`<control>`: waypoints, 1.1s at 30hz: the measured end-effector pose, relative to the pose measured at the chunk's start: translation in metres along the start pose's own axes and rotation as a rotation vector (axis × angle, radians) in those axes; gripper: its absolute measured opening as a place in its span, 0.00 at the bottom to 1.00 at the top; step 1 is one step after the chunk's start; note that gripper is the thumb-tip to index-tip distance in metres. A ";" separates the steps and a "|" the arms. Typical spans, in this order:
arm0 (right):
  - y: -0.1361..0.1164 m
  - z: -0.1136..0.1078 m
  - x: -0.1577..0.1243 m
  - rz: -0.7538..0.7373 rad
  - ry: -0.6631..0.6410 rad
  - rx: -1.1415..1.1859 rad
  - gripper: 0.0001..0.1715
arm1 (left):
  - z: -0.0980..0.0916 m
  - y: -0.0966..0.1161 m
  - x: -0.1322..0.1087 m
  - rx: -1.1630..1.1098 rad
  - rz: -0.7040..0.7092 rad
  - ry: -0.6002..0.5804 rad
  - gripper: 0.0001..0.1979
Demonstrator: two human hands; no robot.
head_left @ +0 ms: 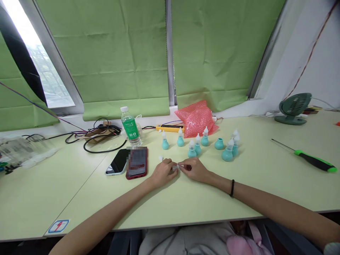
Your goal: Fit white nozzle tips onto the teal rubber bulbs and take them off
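Both hands meet over the pale table. My left hand (163, 173) is closed on a small clear plastic piece (175, 168). From the right, my right hand (195, 169) pinches the other end of the same piece, thumb and forefinger together. A small white piece (160, 158) lies just behind my left hand. Several turquoise bulbs with clear pointed tops stand beyond the hands, among them one at the left (165, 142) and one at the right (227, 154). One turquoise bulb (219, 143) has no top on it.
Two phones (117, 163) (137, 163) and a water bottle (130, 127) are left of the hands. Behind are cables (106, 131), a yellow power strip (170, 128) and a pink bubble bag (198, 118). A screwdriver (316, 160) and green fan (293, 108) are at the right.
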State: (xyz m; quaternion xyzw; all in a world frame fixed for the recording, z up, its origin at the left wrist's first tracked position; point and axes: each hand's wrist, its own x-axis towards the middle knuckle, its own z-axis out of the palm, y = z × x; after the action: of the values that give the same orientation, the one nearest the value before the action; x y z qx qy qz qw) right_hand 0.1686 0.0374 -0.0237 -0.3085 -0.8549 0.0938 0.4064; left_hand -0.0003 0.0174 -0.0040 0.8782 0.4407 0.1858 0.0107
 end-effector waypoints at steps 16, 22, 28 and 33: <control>-0.002 0.000 -0.002 0.002 -0.024 -0.067 0.14 | -0.002 0.002 0.001 -0.005 -0.009 -0.014 0.11; -0.002 0.000 -0.002 -0.050 -0.047 -0.091 0.14 | 0.000 -0.001 0.000 0.030 0.011 0.001 0.11; -0.004 0.000 0.000 -0.032 -0.066 -0.089 0.13 | 0.000 -0.001 -0.001 0.049 0.027 0.007 0.10; -0.004 0.001 -0.001 -0.013 -0.069 -0.080 0.12 | 0.001 -0.001 0.000 0.058 0.048 0.013 0.10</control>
State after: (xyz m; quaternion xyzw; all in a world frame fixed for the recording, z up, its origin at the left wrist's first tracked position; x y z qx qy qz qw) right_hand 0.1665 0.0340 -0.0230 -0.3155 -0.8735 0.0677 0.3645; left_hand -0.0010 0.0179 -0.0053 0.8873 0.4247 0.1787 -0.0222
